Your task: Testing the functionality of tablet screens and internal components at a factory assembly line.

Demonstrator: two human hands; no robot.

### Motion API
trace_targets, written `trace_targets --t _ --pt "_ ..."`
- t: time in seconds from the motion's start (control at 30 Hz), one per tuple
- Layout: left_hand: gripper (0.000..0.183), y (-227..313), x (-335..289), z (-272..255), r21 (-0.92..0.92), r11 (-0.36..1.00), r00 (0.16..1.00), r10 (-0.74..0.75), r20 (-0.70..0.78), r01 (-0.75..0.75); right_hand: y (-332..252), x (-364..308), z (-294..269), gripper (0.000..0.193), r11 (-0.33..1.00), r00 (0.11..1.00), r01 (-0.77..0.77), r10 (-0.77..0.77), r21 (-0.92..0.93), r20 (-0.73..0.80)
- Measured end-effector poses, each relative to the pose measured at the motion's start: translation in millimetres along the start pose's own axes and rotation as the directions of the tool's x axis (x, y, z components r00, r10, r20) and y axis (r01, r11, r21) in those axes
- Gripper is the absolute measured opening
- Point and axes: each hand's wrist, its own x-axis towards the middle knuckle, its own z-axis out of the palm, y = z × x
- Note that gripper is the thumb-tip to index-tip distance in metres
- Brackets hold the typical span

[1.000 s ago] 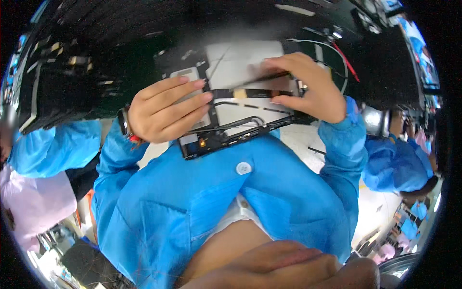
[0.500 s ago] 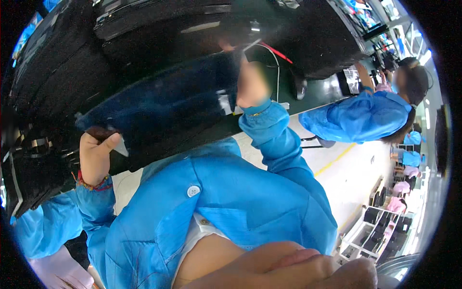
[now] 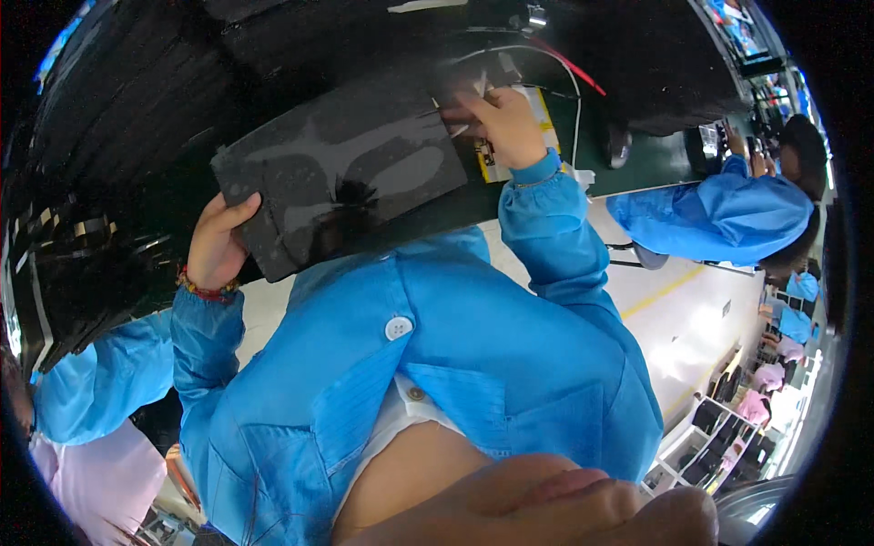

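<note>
A dark, glossy flat panel (image 3: pixel 350 168) lies tilted in front of me, with pale reflections across its face. My left hand (image 3: pixel 221 238) grips its left end, the thumb on top and the fingers partly hidden behind the edge. At the other end my right hand (image 3: pixel 505 123) is closed, its fingertips blurred beside the panel's right edge. A thin whitish sliver shows by those fingers, too smeared to name. Under and beside the right wrist lies a yellow-and-white flat piece (image 3: pixel 548 118).
A red stick-like thing (image 3: pixel 574 68) and a white cable (image 3: pixel 577 118) lie beyond my right hand on the dark green table (image 3: pixel 592 164). A co-worker in blue (image 3: pixel 710 214) sits at the right. Another person's blue sleeve (image 3: pixel 109 373) is close at my left. Metallic pieces (image 3: pixel 91 227) stand at the far left.
The panel has come round to show its glossy face more plainly, and my left hand has shifted right with it. My right hand has moved right and up, uncovering the yellow-and-white piece.
</note>
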Motion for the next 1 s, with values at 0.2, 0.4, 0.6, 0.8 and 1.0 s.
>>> trace_targets --t 0.2,0.4,0.6,0.8,1.0 --pt "0.039 -0.6 4.0 -4.5 0.000 0.999 0.998 -0.049 0.032 0.049 6.3 -1.1 -2.7 0.034 0.997 0.992 0.078 -0.079 -0.013 -0.093" --pt "0.037 -0.9 6.8 -7.0 -0.043 0.997 0.997 -0.059 0.048 0.061 8.0 -3.3 -27.4 0.061 0.985 0.999 -0.025 0.018 0.170 0.044" --pt "0.034 -4.7 8.3 -23.1 -0.086 0.996 0.998 -0.033 0.061 0.039 7.8 -3.5 -40.3 0.071 0.953 0.944 -0.110 0.012 0.282 0.331" --pt "0.037 -1.5 10.5 -10.9 -0.048 0.997 0.996 -0.053 0.071 0.057 9.2 -8.0 -38.7 0.080 0.963 0.981 -0.025 -0.028 0.267 0.193" --pt "0.039 -2.6 10.4 -9.2 -0.004 0.999 0.995 -0.048 0.086 0.049 8.1 -7.0 -25.8 0.089 0.992 0.992 0.120 -0.121 -0.032 -0.032"
